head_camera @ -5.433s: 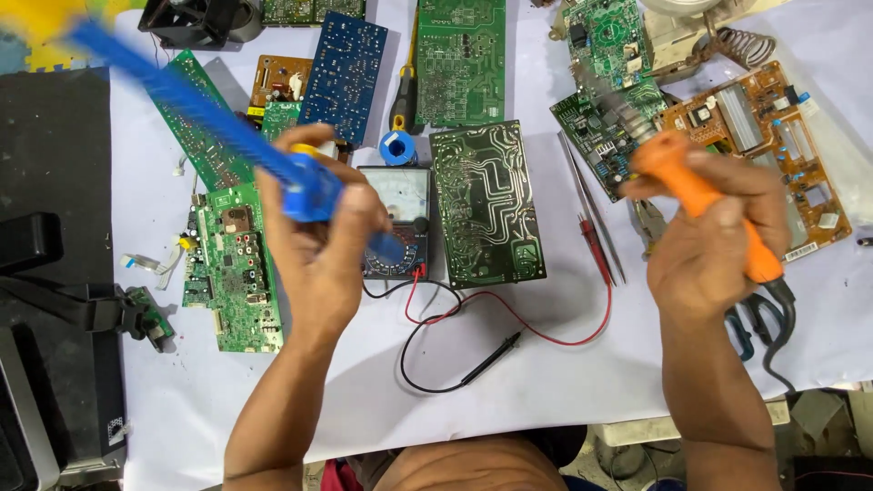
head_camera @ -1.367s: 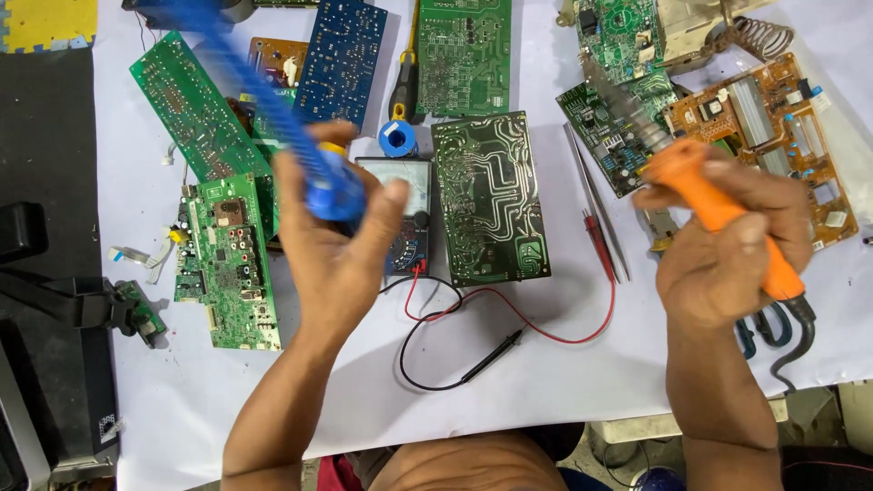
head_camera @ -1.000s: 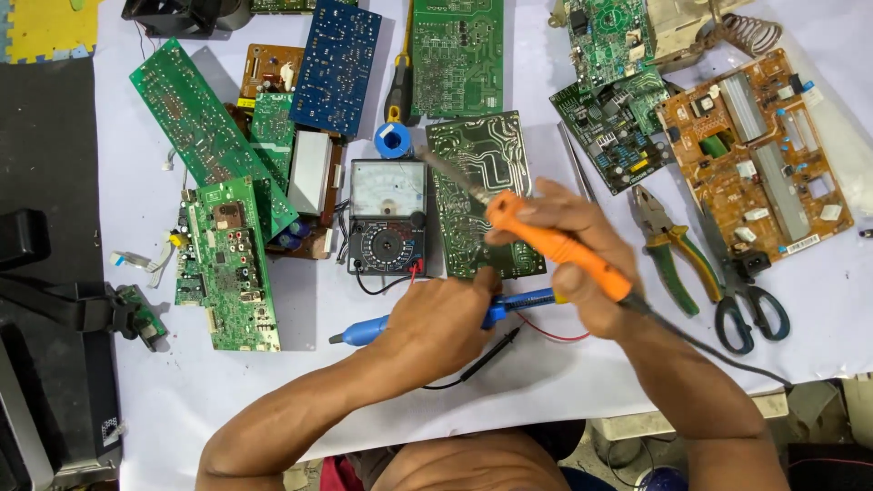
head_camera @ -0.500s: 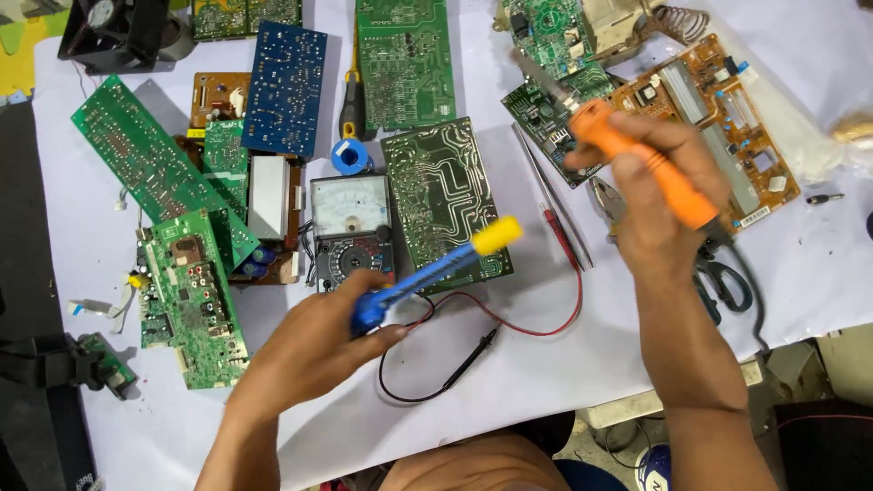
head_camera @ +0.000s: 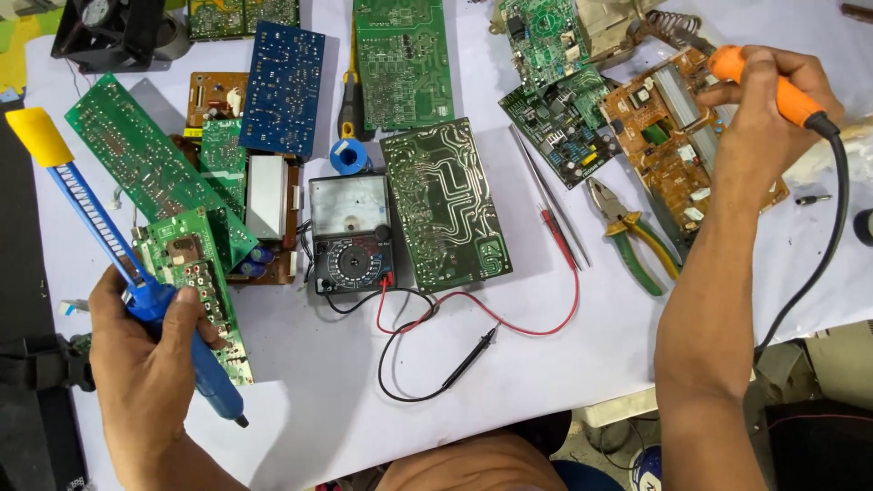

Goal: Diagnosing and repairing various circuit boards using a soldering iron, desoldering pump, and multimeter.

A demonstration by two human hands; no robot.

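My left hand (head_camera: 145, 364) grips a blue desoldering pump (head_camera: 100, 236) with a yellow plunger cap, held at the left of the table over a small green circuit board (head_camera: 195, 273). My right hand (head_camera: 768, 118) holds an orange-handled soldering iron (head_camera: 773, 86) at the far right, its tip hidden near an orange-brown circuit board (head_camera: 668, 145); its black cord trails down the right side. In the middle lies a green board with its solder side up (head_camera: 446, 205), next to an analogue multimeter (head_camera: 350, 232) with red and black probe leads (head_camera: 473, 350).
Several more circuit boards cover the white table top (head_camera: 546, 364), among them a blue one (head_camera: 284, 86) and a long green one (head_camera: 405, 55). Green-handled pliers (head_camera: 632, 236), a solder spool (head_camera: 348, 156), a screwdriver (head_camera: 348, 105) and a black fan (head_camera: 105, 32) lie around.
My left hand has swung the blue pump from the table's middle out to the left side. My right hand has carried the soldering iron farther to the upper right.
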